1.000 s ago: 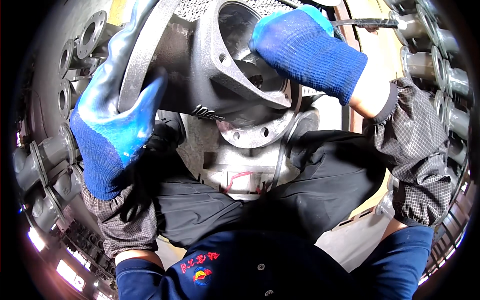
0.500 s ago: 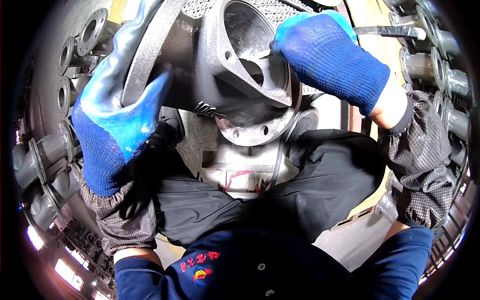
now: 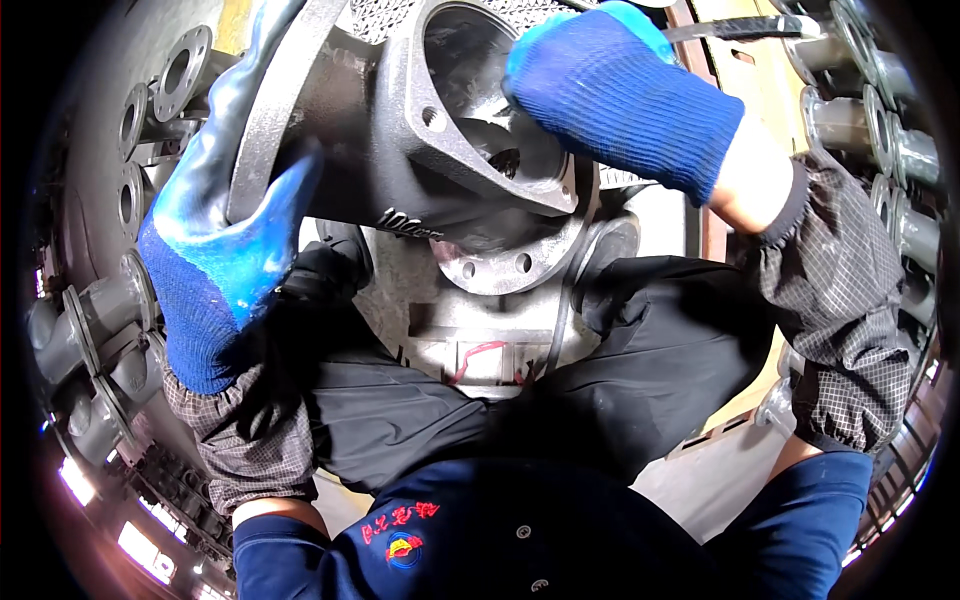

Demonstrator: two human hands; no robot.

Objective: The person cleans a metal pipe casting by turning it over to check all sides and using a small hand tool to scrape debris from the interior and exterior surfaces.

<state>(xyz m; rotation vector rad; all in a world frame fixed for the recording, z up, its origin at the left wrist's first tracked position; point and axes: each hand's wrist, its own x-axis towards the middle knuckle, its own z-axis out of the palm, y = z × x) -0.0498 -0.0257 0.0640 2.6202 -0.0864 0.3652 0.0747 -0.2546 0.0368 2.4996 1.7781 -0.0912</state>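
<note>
The right hand [image 3: 620, 95] has slid further right along the rim since a moment ago, its gloved fingers curled over the open mouth of the grey cast-iron valve body [image 3: 430, 150]. The left hand [image 3: 225, 240] stays wrapped tight around the casting's left flange. The casting sits above the person's lap, over another flanged casting [image 3: 500, 300].

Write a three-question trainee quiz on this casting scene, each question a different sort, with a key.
1. True or false: the left hand grips a flange of the grey metal casting.
2. Where is the right hand? A) at the casting's large round opening B) on the knee C) on the floor
3. Fill in: both gloves are ____ in colour.

Key: 1 true; 2 A; 3 blue
</note>
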